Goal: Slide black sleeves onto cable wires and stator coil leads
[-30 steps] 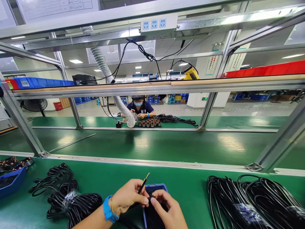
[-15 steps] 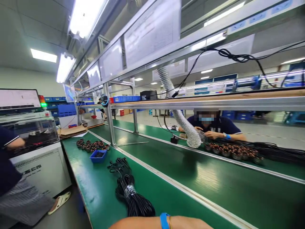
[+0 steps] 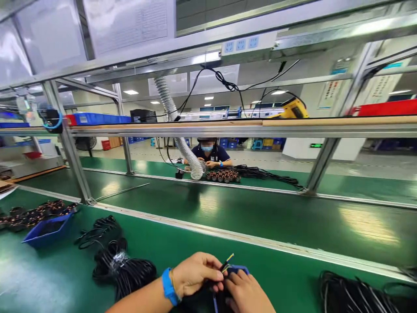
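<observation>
At the bottom middle, my left hand (image 3: 195,273), with a blue wristband (image 3: 170,287), pinches a black cable (image 3: 224,265) between thumb and fingers. Thin wires (image 3: 230,257), one yellow-green, stick out of the cable's end. My right hand (image 3: 249,293) is closed, its fingers curled against the same cable beside my left fingertips. Its own fingertips are partly hidden. Just behind the right hand shows the edge of a blue tray (image 3: 241,268). Left of my forearm lies a tied bundle of black cables (image 3: 130,269).
Copper-wound parts (image 3: 42,213) and a blue bin (image 3: 48,230) stand at the left. More black cables (image 3: 355,293) lie at the bottom right. A metal rail (image 3: 195,225) crosses behind my hands. Across the bench, a person (image 3: 213,154) works by a flexible duct (image 3: 187,152).
The view has swung right. My left forearm, low at the frame edge before, now shows with its hand; both hands are in view at the cable.
</observation>
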`<action>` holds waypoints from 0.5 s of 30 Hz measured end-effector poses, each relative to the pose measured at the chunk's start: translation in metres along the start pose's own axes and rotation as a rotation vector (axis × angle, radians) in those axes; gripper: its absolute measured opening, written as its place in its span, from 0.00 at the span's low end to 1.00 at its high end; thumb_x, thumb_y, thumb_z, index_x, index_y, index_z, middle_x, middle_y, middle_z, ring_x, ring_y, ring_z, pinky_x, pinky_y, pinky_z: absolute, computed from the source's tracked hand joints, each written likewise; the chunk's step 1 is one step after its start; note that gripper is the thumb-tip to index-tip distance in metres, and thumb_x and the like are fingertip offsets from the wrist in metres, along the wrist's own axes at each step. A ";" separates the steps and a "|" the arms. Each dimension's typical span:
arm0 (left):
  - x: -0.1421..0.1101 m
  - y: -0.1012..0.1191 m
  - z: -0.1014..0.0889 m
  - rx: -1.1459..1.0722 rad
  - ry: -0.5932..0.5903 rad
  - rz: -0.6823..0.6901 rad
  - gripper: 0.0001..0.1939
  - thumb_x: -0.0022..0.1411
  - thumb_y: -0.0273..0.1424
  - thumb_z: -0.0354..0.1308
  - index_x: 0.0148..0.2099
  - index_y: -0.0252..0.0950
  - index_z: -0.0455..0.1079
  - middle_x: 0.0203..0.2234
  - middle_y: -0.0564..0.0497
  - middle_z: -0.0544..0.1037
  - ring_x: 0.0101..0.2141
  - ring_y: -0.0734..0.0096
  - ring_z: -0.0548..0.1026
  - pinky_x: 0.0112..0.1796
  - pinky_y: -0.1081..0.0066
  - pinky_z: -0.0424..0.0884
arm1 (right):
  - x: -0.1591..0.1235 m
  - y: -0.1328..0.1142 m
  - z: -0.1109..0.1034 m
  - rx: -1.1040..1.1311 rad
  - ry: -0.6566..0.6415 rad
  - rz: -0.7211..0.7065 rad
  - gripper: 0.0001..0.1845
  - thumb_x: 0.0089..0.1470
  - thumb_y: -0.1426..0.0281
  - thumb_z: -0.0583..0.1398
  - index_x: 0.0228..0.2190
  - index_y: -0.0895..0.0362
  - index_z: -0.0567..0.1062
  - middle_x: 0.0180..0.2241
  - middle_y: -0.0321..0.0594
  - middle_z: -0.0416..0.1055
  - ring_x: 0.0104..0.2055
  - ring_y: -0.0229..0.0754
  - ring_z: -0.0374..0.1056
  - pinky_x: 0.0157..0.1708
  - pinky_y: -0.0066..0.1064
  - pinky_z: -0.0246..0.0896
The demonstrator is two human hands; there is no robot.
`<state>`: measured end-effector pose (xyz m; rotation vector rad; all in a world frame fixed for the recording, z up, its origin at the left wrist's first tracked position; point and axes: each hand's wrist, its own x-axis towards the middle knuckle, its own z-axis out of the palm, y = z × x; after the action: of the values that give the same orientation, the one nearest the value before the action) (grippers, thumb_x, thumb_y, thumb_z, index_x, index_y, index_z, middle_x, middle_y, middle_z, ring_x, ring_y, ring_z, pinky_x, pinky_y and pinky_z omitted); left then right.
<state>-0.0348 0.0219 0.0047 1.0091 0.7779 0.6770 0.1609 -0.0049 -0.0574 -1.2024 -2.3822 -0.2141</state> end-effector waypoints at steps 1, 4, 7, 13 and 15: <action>0.000 -0.001 0.001 0.013 0.004 0.010 0.23 0.35 0.38 0.75 0.32 0.32 0.73 0.22 0.53 0.72 0.24 0.74 0.71 0.28 0.73 0.64 | 0.002 0.000 -0.001 -0.014 -0.017 0.014 0.17 0.40 0.84 0.66 0.29 0.51 0.81 0.30 0.36 0.81 0.34 0.49 0.76 0.34 0.35 0.64; -0.002 -0.003 0.007 0.056 0.046 0.042 0.21 0.38 0.37 0.73 0.33 0.32 0.72 0.21 0.55 0.72 0.23 0.75 0.71 0.26 0.73 0.60 | 0.008 -0.001 -0.001 0.002 -0.012 0.036 0.14 0.50 0.83 0.62 0.32 0.51 0.80 0.30 0.36 0.80 0.33 0.44 0.76 0.33 0.32 0.65; -0.004 -0.005 0.012 0.116 0.113 0.054 0.18 0.41 0.38 0.70 0.31 0.34 0.71 0.19 0.57 0.70 0.20 0.78 0.66 0.24 0.73 0.54 | 0.007 -0.003 -0.010 0.075 0.001 0.055 0.14 0.57 0.80 0.58 0.33 0.51 0.79 0.31 0.36 0.79 0.33 0.42 0.75 0.33 0.29 0.67; -0.008 -0.002 0.021 0.177 0.149 0.059 0.09 0.41 0.33 0.63 0.25 0.35 0.68 0.19 0.58 0.67 0.22 0.78 0.62 0.26 0.73 0.55 | 0.007 -0.016 -0.041 0.440 0.269 0.106 0.11 0.67 0.73 0.53 0.38 0.51 0.75 0.34 0.36 0.78 0.36 0.39 0.75 0.36 0.26 0.72; -0.010 0.001 0.023 0.175 0.156 0.062 0.09 0.41 0.34 0.62 0.25 0.35 0.68 0.19 0.58 0.66 0.22 0.78 0.61 0.26 0.73 0.55 | 0.008 -0.018 -0.048 0.443 0.376 0.119 0.08 0.68 0.70 0.54 0.40 0.50 0.74 0.32 0.34 0.77 0.34 0.38 0.74 0.34 0.26 0.72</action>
<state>-0.0220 0.0038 0.0155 1.1524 0.9583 0.7576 0.1587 -0.0258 -0.0098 -0.9855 -1.8949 0.1144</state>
